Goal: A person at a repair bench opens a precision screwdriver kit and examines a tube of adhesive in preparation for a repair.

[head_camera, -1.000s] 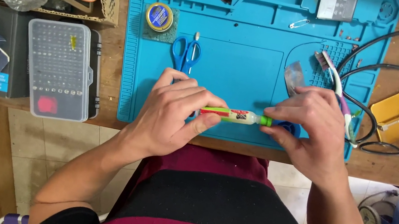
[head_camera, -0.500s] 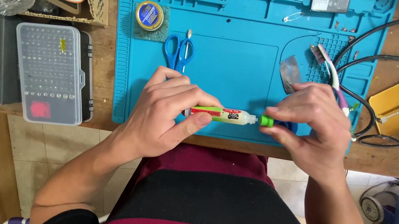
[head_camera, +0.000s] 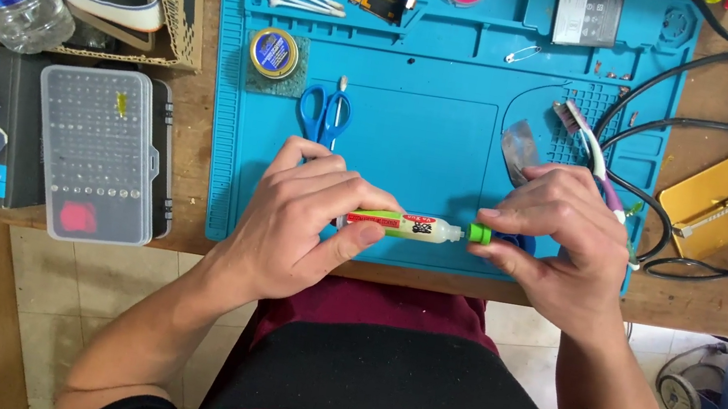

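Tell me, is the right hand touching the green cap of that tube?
Touching. The head view shows the right hand with fingertips pinched around the green cap of the tube.

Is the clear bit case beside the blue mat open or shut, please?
Shut: the bit case lies flat, its clear lid down over the rows of bits.
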